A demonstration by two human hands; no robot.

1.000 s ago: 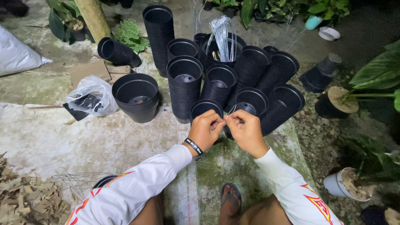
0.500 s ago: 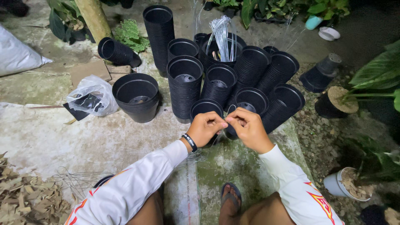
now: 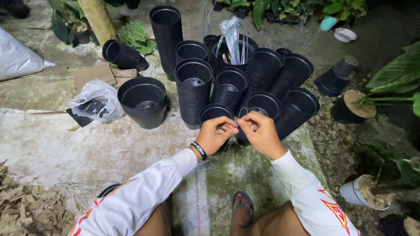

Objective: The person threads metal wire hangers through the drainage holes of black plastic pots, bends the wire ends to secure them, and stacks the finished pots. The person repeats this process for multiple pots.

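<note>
Mid-frame: left hand [image 3: 215, 134] and right hand [image 3: 261, 132], fingertips pinched shut on thin wire [image 3: 238, 126], over glossy round black plastic pots [image 3: 192, 89], stacked.

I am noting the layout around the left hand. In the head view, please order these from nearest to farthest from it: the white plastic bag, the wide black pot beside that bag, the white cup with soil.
1. Wide black pot: up and left of the left hand.
2. White plastic bag: farther left, beside that pot.
3. White cup with soil: far right, low, beyond the right hand.
</note>
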